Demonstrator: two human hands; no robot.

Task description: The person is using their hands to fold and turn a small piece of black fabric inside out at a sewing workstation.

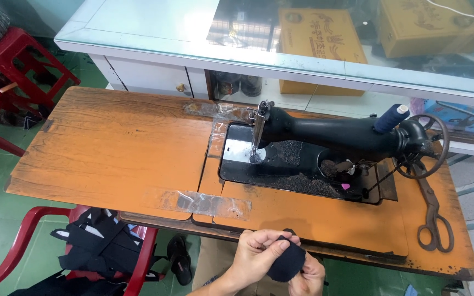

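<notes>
At the bottom of the head view, below the front edge of the orange wooden table point(111, 148), my two hands meet on a small piece of dark navy cloth point(287, 263). My left hand point(256, 253) pinches its upper edge. My right hand point(309, 277) holds it from underneath. Behind them on the table stands a black sewing machine point(330, 137) with a navy thread spool point(390, 118) on top and a handwheel point(424, 147) at its right end.
Rusty scissors point(433, 219) lie at the table's right end. Clear tape point(204, 204) patches the tabletop. A red plastic chair point(89, 252) at lower left carries black cloth pieces point(97, 244). More red chairs point(6, 71) stand at upper left. A glass counter point(248, 33) with yellow boxes point(319, 38) stands behind.
</notes>
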